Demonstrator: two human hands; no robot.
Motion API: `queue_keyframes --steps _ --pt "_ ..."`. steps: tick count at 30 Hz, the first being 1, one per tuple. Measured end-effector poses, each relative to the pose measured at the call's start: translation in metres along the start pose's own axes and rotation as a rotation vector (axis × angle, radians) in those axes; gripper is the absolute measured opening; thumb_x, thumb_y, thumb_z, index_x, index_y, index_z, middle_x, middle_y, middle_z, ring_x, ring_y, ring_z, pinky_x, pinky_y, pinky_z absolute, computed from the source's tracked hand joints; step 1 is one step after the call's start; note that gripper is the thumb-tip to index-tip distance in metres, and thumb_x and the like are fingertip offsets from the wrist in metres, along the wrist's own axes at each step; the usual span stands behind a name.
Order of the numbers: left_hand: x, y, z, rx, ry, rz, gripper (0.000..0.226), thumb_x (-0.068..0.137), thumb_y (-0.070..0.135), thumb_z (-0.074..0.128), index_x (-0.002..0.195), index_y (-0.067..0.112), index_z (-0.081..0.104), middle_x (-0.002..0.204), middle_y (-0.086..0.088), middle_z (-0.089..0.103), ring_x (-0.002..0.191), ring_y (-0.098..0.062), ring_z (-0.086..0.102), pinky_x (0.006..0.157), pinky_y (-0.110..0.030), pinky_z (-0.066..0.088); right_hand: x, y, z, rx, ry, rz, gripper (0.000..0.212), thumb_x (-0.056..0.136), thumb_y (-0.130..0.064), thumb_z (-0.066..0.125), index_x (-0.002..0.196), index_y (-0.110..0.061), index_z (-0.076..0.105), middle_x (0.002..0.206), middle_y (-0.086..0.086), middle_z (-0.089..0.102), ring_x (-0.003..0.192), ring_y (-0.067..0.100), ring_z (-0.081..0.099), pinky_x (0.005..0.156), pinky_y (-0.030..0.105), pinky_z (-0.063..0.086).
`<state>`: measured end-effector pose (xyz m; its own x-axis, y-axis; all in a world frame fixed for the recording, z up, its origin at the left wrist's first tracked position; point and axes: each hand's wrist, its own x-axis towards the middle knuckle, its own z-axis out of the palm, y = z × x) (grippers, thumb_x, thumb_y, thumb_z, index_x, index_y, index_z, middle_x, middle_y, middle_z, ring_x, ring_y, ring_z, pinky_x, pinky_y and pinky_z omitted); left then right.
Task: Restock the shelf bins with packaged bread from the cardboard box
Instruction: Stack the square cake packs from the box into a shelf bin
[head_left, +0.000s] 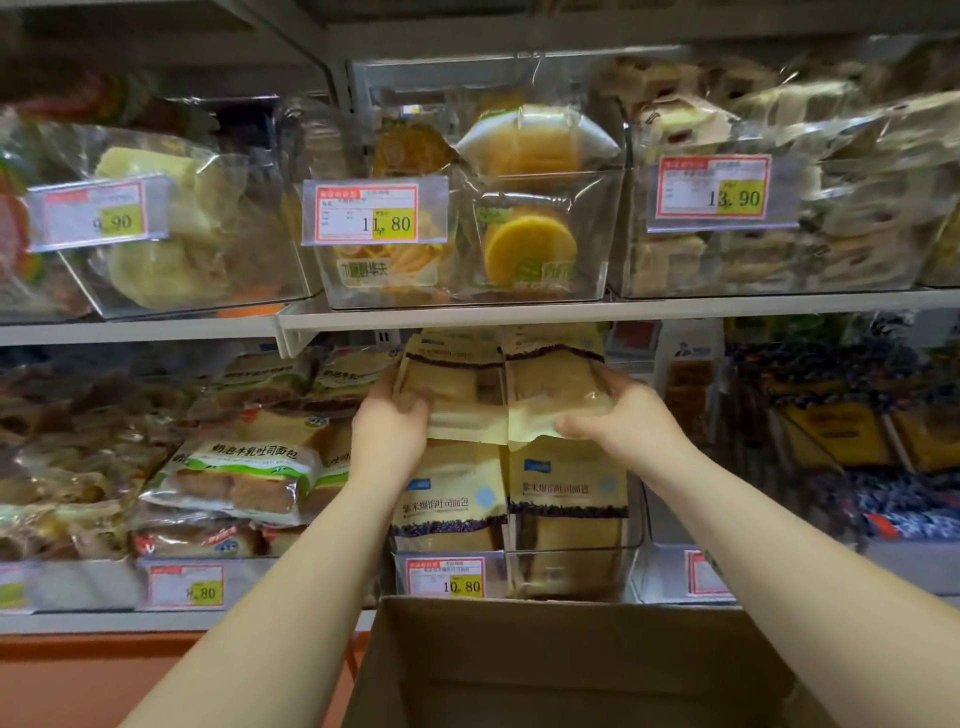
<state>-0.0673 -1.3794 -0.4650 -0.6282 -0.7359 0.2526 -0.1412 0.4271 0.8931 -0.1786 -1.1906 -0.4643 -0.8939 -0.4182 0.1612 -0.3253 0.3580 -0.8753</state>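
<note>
Lower shelf (67, 621), front edge: left grip (389, 423) clasps first bread pack (457, 395), right grip (618, 415) clasps second bread pack (550, 387), over clear bin (571, 550); cardboard box (519, 665) open below.

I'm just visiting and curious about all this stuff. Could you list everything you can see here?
held bread packs: two, cream, side by side just under the upper shelf
binned bread packs: two showing, cream with a purple band, upright in the lower clear bin
lower clear bin: one, clear, lower shelf centre
cardboard box: one, brown, open, bottom foreground
upper clear bins: at least three, clear, upper shelf, holding yellow and tan baked goods
price tags: several, red and yellow, on bin fronts
toast packs: several, white and green, lower shelf left
dark packs: several, blue and yellow, lower right, blurred
left hand: grips the left held pack
right hand: grips the right held pack
</note>
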Motion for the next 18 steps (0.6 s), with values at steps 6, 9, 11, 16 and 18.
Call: queue_keyframes --steps 6,9,11,16,18 --pt "-0.004 -0.012 0.0 0.529 -0.009 0.157 0.044 0.094 0.04 0.047 0.137 0.03 0.048 0.149 -0.007 0.036 0.136 -0.035 0.03 0.109 -0.048 0.027 -0.003 0.008 0.0 -0.511 0.067 -0.11 0.081 0.078 -0.055 0.064 0.147 -0.033 0.028 0.151 0.005 0.03 0.136 0.03 0.03 0.107 0.045 0.036" --pt "-0.008 -0.008 0.002 0.659 -0.037 0.303 0.045 0.094 0.049 0.045 0.136 0.035 0.048 0.157 -0.002 0.019 0.145 -0.029 0.011 0.116 -0.051 0.014 -0.002 -0.004 0.007 -0.641 0.028 -0.316 0.068 0.087 -0.053 0.053 0.147 -0.043 0.023 0.158 -0.003 0.012 0.145 0.026 0.008 0.115 0.048 0.018" --pt "-0.008 -0.007 0.005 0.767 -0.116 0.347 0.05 0.093 0.058 0.038 0.139 0.039 0.042 0.159 0.001 0.012 0.147 -0.025 0.003 0.117 -0.052 0.008 0.001 -0.008 0.012 -0.774 -0.08 -0.354 0.067 0.086 -0.064 0.044 0.146 -0.047 0.019 0.159 -0.009 0.008 0.146 0.023 0.001 0.116 0.05 0.013" --pt "-0.01 -0.015 0.007 0.885 -0.262 0.342 0.057 0.091 0.066 0.029 0.143 0.042 0.032 0.156 0.002 0.024 0.145 -0.027 0.014 0.115 -0.05 0.02 -0.002 -0.002 0.014 -0.892 -0.216 -0.351 0.073 0.077 -0.079 0.04 0.142 -0.045 0.03 0.155 -0.009 0.023 0.142 0.024 0.016 0.11 0.046 0.029" --pt "-0.011 -0.017 0.006 0.905 -0.251 0.356 0.057 0.092 0.065 0.028 0.142 0.041 0.033 0.155 0.001 0.026 0.144 -0.028 0.016 0.115 -0.05 0.021 -0.004 -0.001 0.013 -0.918 -0.217 -0.373 0.074 0.077 -0.079 0.04 0.142 -0.045 0.03 0.154 -0.009 0.025 0.141 0.024 0.018 0.109 0.046 0.029"
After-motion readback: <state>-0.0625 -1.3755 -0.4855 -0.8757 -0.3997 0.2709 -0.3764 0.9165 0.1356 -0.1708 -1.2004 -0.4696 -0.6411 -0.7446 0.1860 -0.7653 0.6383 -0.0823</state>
